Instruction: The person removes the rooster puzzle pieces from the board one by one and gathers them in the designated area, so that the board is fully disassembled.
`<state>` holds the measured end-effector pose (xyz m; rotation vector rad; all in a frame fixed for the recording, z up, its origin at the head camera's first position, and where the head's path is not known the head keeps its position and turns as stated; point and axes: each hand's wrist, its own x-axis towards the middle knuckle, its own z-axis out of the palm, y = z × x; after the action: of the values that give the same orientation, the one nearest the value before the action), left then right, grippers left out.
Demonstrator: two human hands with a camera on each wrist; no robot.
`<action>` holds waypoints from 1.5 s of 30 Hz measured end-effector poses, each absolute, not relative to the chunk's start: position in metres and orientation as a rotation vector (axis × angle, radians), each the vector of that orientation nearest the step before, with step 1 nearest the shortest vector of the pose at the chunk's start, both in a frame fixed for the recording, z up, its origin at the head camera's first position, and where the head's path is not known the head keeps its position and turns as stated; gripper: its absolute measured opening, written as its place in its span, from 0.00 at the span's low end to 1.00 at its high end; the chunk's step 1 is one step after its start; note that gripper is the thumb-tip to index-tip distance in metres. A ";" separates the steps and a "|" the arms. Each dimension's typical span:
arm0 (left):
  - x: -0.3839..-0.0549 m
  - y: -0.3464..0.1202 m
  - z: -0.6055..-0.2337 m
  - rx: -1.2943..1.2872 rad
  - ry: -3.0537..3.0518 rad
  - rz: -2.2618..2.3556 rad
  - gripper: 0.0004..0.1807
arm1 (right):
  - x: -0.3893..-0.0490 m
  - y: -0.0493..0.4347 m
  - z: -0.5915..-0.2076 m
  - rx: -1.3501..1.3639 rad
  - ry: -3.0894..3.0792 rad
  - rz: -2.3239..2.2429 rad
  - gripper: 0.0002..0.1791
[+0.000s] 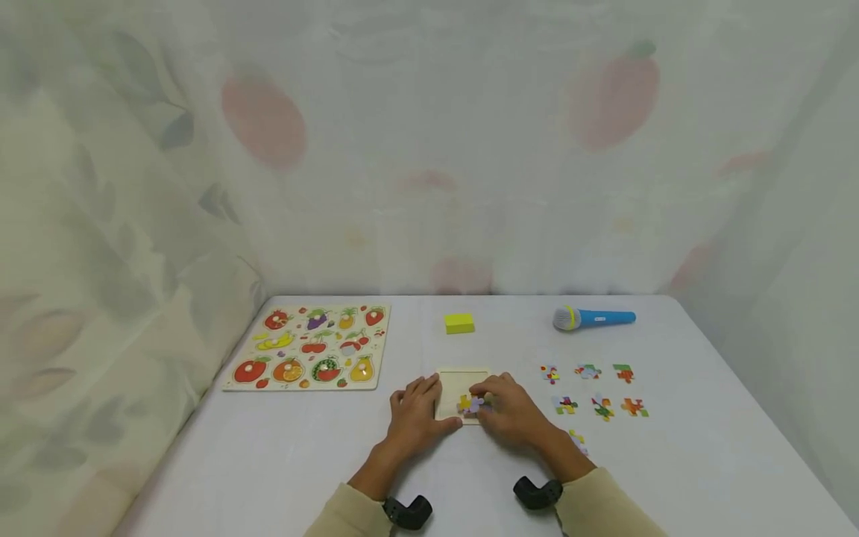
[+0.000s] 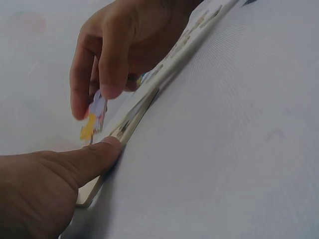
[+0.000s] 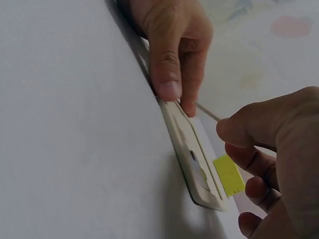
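Observation:
A small pale wooden puzzle tray (image 1: 455, 380) lies flat in front of the person. The left hand (image 1: 416, 419) rests along its left side with fingers stretched out, and in the left wrist view its thumb (image 2: 99, 157) presses on the tray's near rim. Over the tray, the right hand (image 1: 513, 412) pinches a yellow and lilac jigsaw piece (image 2: 94, 118) between thumb and fingers, tilted on edge. In the right wrist view that piece shows only as a thin edge. Another jigsaw piece (image 3: 198, 170) lies inside the tray at its near right corner, partly hidden by the right hand from above.
Several loose jigsaw pieces (image 1: 602, 408) lie in rows to the right, one partly behind the right forearm. A yellow block (image 1: 459, 324) stands beyond the tray. A blue toy microphone (image 1: 597, 318) lies at the back right, and a fruit knob-puzzle board (image 1: 309, 348) at the left.

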<state>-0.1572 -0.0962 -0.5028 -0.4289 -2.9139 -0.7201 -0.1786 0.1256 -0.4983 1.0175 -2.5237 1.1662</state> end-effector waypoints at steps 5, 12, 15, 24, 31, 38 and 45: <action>-0.159 -0.096 -0.502 -0.416 -2.926 -0.694 0.44 | -0.174 0.142 -0.490 1.031 -2.482 1.263 0.20; -0.160 -0.096 -0.505 -0.405 -2.933 -0.705 0.45 | -0.162 0.166 -0.479 1.000 -2.439 1.336 0.21; -0.159 -0.095 -0.506 -0.407 -2.929 -0.725 0.45 | -0.156 0.177 -0.475 1.018 -2.406 1.343 0.21; -0.157 -0.094 -0.502 -0.407 -2.926 -0.748 0.45 | -0.149 0.217 -0.477 0.885 -2.522 1.337 0.18; -0.156 -0.095 -0.504 -0.406 -2.923 -0.729 0.45 | -0.135 0.250 -0.477 0.791 -2.553 1.251 0.19; -0.156 -0.095 -0.503 -0.399 -2.927 -0.756 0.44 | -0.123 0.281 -0.479 0.725 -2.576 1.217 0.18; -0.156 -0.095 -0.504 -0.406 -2.919 -0.751 0.44 | -0.113 0.308 -0.480 0.611 -2.636 1.128 0.18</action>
<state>-0.1561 -0.0951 -0.5037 -0.4061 -2.9186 -0.7508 -0.1129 0.3076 -0.4796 0.6106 -2.6363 1.1282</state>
